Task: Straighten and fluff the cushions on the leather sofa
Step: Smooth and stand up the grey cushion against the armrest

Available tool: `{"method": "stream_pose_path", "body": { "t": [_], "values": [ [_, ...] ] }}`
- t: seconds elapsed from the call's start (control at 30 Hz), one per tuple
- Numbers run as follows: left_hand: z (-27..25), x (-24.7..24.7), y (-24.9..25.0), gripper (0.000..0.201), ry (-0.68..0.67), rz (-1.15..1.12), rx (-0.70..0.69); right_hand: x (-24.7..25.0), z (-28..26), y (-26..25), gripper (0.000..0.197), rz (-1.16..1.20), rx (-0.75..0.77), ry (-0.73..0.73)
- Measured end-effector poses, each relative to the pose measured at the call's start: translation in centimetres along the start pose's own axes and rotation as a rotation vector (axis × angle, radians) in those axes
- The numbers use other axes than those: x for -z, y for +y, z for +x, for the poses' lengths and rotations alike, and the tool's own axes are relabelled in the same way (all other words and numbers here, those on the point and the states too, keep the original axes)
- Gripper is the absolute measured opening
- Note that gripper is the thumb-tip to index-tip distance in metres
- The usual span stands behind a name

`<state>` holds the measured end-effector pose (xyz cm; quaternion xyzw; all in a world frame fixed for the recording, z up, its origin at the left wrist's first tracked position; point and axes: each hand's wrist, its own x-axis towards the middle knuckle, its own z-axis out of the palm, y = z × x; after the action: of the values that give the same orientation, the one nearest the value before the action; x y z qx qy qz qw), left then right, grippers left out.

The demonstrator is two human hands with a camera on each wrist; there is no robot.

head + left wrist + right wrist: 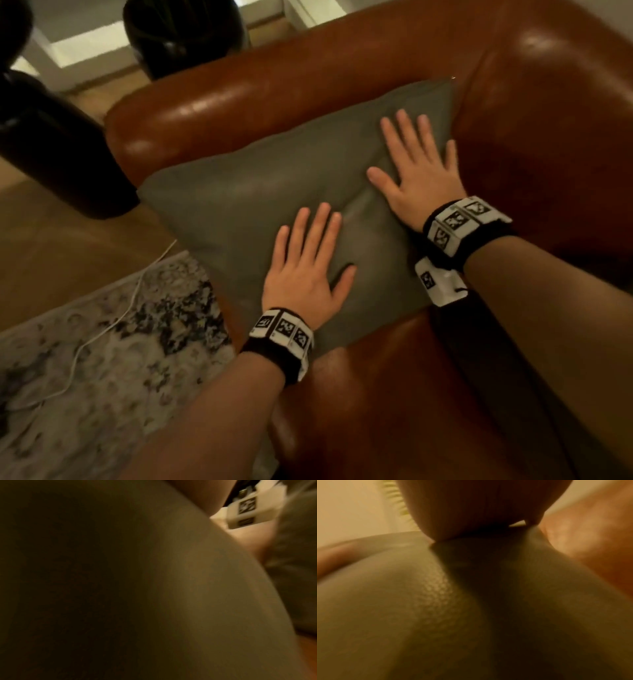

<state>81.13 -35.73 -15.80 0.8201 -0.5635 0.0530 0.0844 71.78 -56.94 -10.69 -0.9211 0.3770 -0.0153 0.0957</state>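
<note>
Warm, dim light falls on a brown leather sofa [394, 394], whose glossy seat fills the near part of the head view. On that seat lies a square grey-green cushion [239, 205], flat and turned cornerwise, with its far corner up against the sofa's backrest and its left edge along the armrest.

Both hands lie flat on the cushion, palms down, fingers straight and spread, gripping nothing. Nearer is the left hand [305, 270], on the lower middle of the cushion; the right hand [416, 171] is further up towards the far right corner. A crease runs through the fabric between them. Each wrist wears a black band [281, 339] with white marker tiles.

From the right wrist view, the cushion [436, 608] shows a fine pebbled weave and a deep fold beneath the palm. The left wrist view is dark and blurred, mostly cushion fabric [188, 601].

Left of the sofa, a patterned rug [102, 342] covers the wooden floor, with a white cable [113, 322] lying across it. Beyond the armrest stand two large dark vases [185, 34].
</note>
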Motion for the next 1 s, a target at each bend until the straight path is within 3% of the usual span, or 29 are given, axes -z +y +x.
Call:
{"method": "stream_pose_path", "body": {
  "t": [0.13,0.3,0.4,0.47,0.57,0.63,0.77,0.87,1.0],
  "values": [
    [-3.3,-2.1,-2.8,0.084,0.047,-0.046,0.240,-0.2,0.8,0.6,0.071,-0.023,-0.022,-0.019],
    [-7.0,-4.0,-5.3,0.080,0.012,-0.131,0.451,0.6,1.0,1.7,0.070,0.024,-0.048,-0.057],
    [-8.5,-3.2,-5.6,0.077,0.007,-0.219,0.535,0.8,-0.5,0.0,0.069,0.029,-0.081,0.039],
    [-8.5,-2.1,-3.8,0.078,0.064,-0.257,0.456,-0.1,-3.5,-2.4,0.068,0.038,-0.033,0.151],
    [-7.7,-1.8,-0.6,0.072,0.124,-0.229,0.107,-5.0,-10.5,-6.6,0.069,0.032,0.133,0.185],
    [-6.7,-3.0,-0.3,0.070,0.118,-0.163,-0.019,-9.1,-13.4,-7.3,0.066,0.019,0.117,0.186],
    [-6.3,-4.8,-3.0,0.072,0.090,-0.049,-0.028,-13.2,-13.1,-4.1,0.069,0.098,-0.121,0.303],
    [-8.0,-5.4,-4.9,0.074,0.064,-0.022,0.042,-14.9,-13.0,-2.4,0.073,0.216,-0.334,0.377],
    [-9.7,-4.5,-4.5,0.077,0.087,-0.042,0.130,-16.1,-13.9,-0.7,0.091,0.698,-0.811,0.373]
  ]
}}
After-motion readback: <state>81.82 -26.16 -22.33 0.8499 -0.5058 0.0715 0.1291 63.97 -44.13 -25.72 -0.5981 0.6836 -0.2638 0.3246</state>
